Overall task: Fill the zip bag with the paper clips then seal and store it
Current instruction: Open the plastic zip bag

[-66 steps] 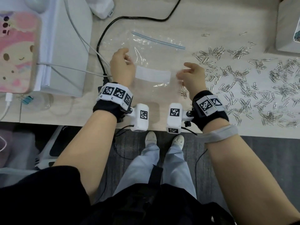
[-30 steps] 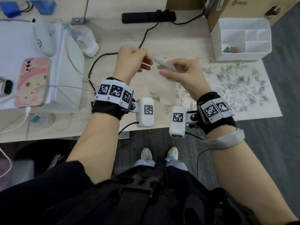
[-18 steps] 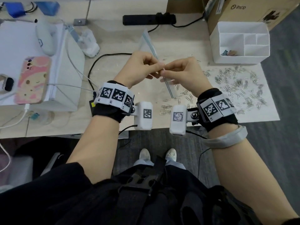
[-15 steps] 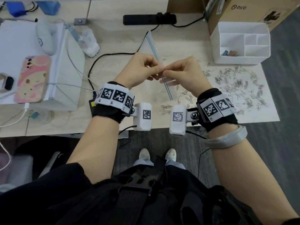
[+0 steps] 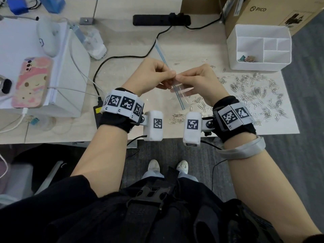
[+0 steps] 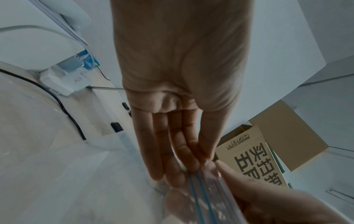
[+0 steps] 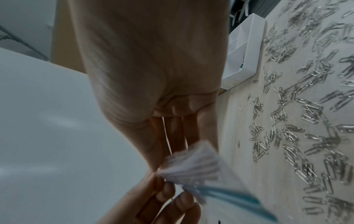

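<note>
A clear zip bag (image 5: 180, 92) with a blue zip strip hangs in the air above the table, tilted, with its strip running away from me. My left hand (image 5: 169, 77) and right hand (image 5: 179, 78) meet fingertip to fingertip and each pinches the bag's top edge. In the left wrist view the left fingers (image 6: 191, 160) pinch just above the double blue strip of the zip bag (image 6: 203, 200). The right wrist view has the right fingers (image 7: 172, 145) pinching the bag (image 7: 193, 166) by its white label. Silver paper clips (image 5: 254, 95) lie scattered on the table to the right; several more (image 5: 177, 118) lie under the bag.
A white compartment organiser (image 5: 259, 48) stands at the back right, beside a cardboard box (image 5: 266, 11). At the left lies a phone in a pink case (image 5: 29, 81) on a white box. A black cable (image 5: 112, 58) and a power strip (image 5: 161, 20) cross the back.
The bag lay flat on the table under both hands; it has since been lifted, and the hands have come together at its top edge. Little has moved in the last half second.
</note>
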The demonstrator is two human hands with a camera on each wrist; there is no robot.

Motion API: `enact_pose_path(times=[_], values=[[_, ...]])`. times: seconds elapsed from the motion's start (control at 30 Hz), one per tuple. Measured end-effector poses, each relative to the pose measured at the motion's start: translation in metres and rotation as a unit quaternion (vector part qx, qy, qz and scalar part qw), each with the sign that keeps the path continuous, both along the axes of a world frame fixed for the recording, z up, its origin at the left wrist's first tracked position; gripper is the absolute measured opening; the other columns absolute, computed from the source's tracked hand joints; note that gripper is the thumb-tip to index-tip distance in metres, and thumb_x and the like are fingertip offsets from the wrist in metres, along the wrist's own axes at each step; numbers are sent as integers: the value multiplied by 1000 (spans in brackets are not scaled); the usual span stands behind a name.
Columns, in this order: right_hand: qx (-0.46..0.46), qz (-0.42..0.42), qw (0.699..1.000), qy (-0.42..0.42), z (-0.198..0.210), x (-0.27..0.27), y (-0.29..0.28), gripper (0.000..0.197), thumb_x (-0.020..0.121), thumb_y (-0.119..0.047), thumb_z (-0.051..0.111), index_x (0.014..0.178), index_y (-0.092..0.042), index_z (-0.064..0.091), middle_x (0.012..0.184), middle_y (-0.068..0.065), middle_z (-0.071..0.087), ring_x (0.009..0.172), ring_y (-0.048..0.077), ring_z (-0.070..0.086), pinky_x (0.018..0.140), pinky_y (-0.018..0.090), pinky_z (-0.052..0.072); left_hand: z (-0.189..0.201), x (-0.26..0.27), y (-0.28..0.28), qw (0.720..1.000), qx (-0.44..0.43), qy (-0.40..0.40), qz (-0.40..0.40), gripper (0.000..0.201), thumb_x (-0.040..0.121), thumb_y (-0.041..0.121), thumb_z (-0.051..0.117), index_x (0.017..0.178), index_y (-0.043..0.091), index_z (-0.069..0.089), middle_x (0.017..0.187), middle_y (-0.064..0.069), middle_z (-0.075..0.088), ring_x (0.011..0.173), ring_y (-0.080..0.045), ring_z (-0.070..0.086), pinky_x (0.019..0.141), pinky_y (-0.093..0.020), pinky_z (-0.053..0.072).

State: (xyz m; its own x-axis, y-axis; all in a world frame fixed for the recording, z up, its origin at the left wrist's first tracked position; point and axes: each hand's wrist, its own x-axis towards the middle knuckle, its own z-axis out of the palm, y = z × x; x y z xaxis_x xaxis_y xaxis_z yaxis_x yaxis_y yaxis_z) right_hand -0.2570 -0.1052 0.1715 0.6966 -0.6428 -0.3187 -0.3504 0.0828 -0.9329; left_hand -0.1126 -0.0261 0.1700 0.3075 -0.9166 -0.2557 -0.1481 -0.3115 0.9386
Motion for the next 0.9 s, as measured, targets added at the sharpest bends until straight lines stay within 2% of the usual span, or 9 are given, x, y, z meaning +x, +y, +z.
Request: enact_pose_path(times=[0.13, 0.23, 0.3, 0.37, 0.5, 0.57, 0.67, 0.73, 0.9], values=[[-10, -42, 999, -6, -3, 1, -2, 13, 87, -2, 61, 78, -1, 70, 60, -1, 71, 59, 14, 70, 56, 26, 56, 0, -3, -1, 999, 5, 15, 33, 26, 82, -2, 50, 60, 10, 55, 54, 3, 62, 54, -11, 64, 64, -27, 54], [-37, -64, 997, -3, -5, 5, -1, 17, 84, 1, 62, 69, -5, 67, 64, 13, 69, 54, 16, 68, 54, 27, 55, 2, -6, -2, 999, 4, -2, 52, 26, 79, -4, 46, 57, 8, 51, 58, -7, 61, 52, -12, 65, 62, -26, 54], [-52, -77, 996, -2, -6, 7, 0, 14, 83, 1, 62, 70, -1, 67, 72, 24, 69, 57, 23, 69, 57, 32, 55, 2, -7, -5, 998, 3, -10, 57, 26, 79, -4, 46, 55, 7, 49, 62, -14, 60, 51, -11, 65, 63, -28, 55], [-70, -87, 994, 4, -8, 8, 0, 11, 82, 2, 62, 73, 4, 67, 76, 28, 69, 61, 30, 70, 59, 37, 56, 1, -7, -6, 998, 4, -15, 57, 28, 78, -5, 48, 53, 7, 47, 62, -17, 58, 51, -13, 66, 64, -31, 56], [-98, -82, 991, 25, -9, 12, 0, 12, 82, 4, 59, 75, 9, 67, 75, 32, 69, 56, 27, 69, 58, 38, 59, 2, -7, -10, 998, 14, -26, 61, 30, 78, -7, 49, 51, 5, 45, 55, -14, 51, 47, -12, 65, 57, -29, 56], [-116, -80, 989, 33, -8, 15, 1, 13, 82, 5, 57, 74, 9, 66, 72, 30, 69, 54, 26, 68, 57, 39, 59, 4, -8, -11, 997, 21, -29, 65, 31, 79, -8, 49, 51, 5, 44, 48, -13, 53, 46, -12, 65, 56, -28, 57], [-136, -82, 987, 39, -9, 18, 1, 15, 80, 5, 56, 71, 7, 67, 66, 24, 68, 61, 37, 70, 59, 48, 60, 6, -7, -12, 997, 30, -34, 66, 31, 78, -8, 49, 50, 5, 43, 36, -1, 56, 46, -13, 65, 57, -29, 58], [-160, -85, 982, 46, -12, 20, 1, 16, 77, 2, 56, 66, 5, 68, 64, 23, 69, 62, 38, 70, 61, 51, 59, 7, -8, -12, 997, 35, -39, 62, 30, 77, -8, 49, 51, 4, 44, 35, -1, 57, 46, -14, 66, 57, -31, 58], [-206, -82, 973, 60, -19, 23, -2, 20, 74, -6, 55, 64, 4, 69, 61, 22, 68, 61, 38, 68, 62, 51, 57, 8, -11, -13, 996, 42, -46, 62, 29, 77, -8, 49, 50, 3, 44, 35, -2, 56, 46, -17, 66, 55, -31, 59]])
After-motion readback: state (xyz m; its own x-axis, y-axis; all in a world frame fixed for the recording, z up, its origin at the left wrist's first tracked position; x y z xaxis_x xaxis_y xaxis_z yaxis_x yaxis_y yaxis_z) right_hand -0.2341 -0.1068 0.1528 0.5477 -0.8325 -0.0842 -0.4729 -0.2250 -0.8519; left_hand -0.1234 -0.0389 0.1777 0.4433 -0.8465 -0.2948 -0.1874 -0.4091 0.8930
